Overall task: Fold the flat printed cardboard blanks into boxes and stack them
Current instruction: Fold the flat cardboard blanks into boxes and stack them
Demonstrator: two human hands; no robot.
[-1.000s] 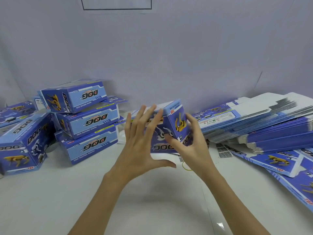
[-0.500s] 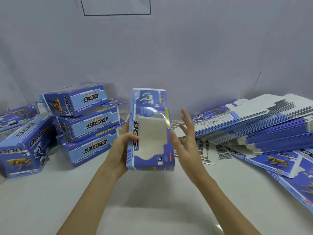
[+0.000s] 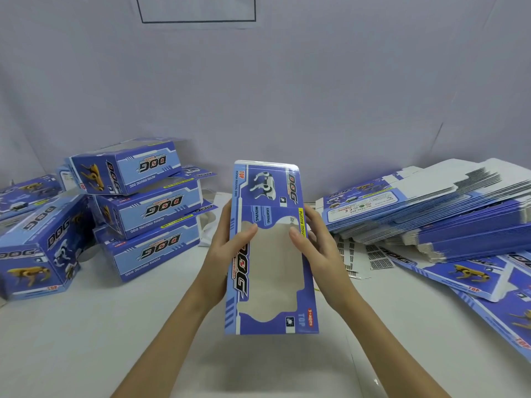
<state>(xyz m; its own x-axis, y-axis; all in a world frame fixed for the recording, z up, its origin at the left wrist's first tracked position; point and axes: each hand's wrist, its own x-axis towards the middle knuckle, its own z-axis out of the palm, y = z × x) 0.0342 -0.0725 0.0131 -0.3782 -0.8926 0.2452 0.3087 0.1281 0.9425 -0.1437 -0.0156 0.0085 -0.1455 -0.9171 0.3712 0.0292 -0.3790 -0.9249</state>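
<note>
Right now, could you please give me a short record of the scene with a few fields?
held item: box, windowed face toward the camera, end flap up
left hand: grips the box's left edge, thumb on the window
right hand: grips the box's right edge, thumb on the window
finished boxes: stacked three high at left, more beside them
flat blanks: piled at right, some spread on the table
stage: box held above the table, not yet stacked

folded boxes (image 3: 143, 214) left, flat blanks (image 3: 431, 222) right, bare table (image 3: 115, 340) between
</note>
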